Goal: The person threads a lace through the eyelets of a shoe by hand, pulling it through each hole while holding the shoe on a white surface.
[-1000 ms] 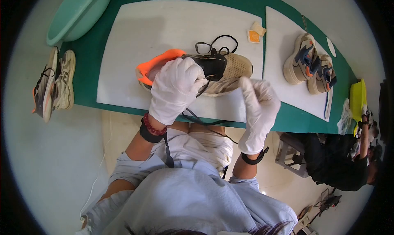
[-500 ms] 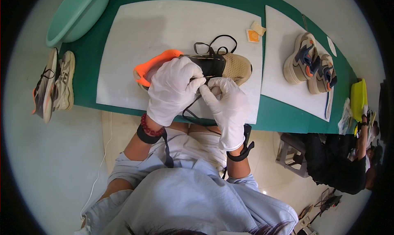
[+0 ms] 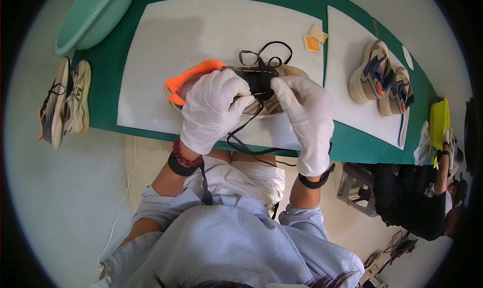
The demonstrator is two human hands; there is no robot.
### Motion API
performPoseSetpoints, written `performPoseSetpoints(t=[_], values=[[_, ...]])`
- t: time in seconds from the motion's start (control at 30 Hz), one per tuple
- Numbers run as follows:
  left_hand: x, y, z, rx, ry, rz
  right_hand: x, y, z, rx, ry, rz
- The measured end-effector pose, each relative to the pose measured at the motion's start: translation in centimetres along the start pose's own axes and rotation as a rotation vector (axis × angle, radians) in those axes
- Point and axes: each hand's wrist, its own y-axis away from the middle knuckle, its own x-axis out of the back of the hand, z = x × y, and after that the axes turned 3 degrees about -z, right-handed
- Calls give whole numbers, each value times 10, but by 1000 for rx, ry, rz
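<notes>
A sneaker (image 3: pixel 269 108) with a black upper, a beige toe and an orange heel collar (image 3: pixel 188 79) lies sideways on a white board. My gloved left hand (image 3: pixel 214 109) is closed at its near side, thumb and fingers pinched at the lacing edge. Over the toe end, my gloved right hand (image 3: pixel 307 112) has its thumb and bent fingers pressed together against the shoe; what lies between them is hidden. A black shoelace (image 3: pixel 234 137) runs from the lacing between my hands over the table edge. Another part makes a loop beyond the shoe.
The white board (image 3: pixel 166 31) rests on a green table (image 3: pixel 108 106). Orange-and-white packets (image 3: pixel 313 43) lie at its far right corner. Two sneakers (image 3: pixel 372 71) stand on a second board. More shoes (image 3: pixel 78 96) and a green basin (image 3: pixel 93 21) are left. Another person (image 3: pixel 412 200) sits right.
My right hand has moved right, from beside the lacing to the shoe's toe end. More of the shoe's near side and the hanging lace now shows. My left hand has stayed in place.
</notes>
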Motion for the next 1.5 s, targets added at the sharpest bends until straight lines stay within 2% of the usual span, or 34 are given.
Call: performPoseSetpoints(t=[0.1, 0.23, 0.43, 0.53, 0.63, 0.73, 0.83, 0.93, 1.23, 1.5], values=[[3, 0, 0, 2, -1, -20, -14, -8, 4, 137, 243, -36], [0, 0, 0, -14, -46, -13, -27, -11, 3, 37, 165, -89], [0, 1, 1, -3, -115, -55, -29, -13, -3, 74, 467, -49], [0, 1, 0, -9, -113, -52, -23, -26, 9, 51, 261, -170], [0, 1, 1, -9, -94, -40, -20, -26, 4, -88, 100, -207], [2, 0, 2, -15, -91, -34, -25, -25, 11, -144, -25, -151], [1, 0, 1, -22, -65, -29, -32, -30, 32, -28, -64, -103], [2, 0, 0, -24, -58, -37, -28, -29, 25, -165, -194, -157], [2, 0, -1, -36, -51, -38, -34, -33, 29, -174, -341, -84], [2, 0, -1, -37, -58, -44, -37, -33, 32, -117, -339, -22]])
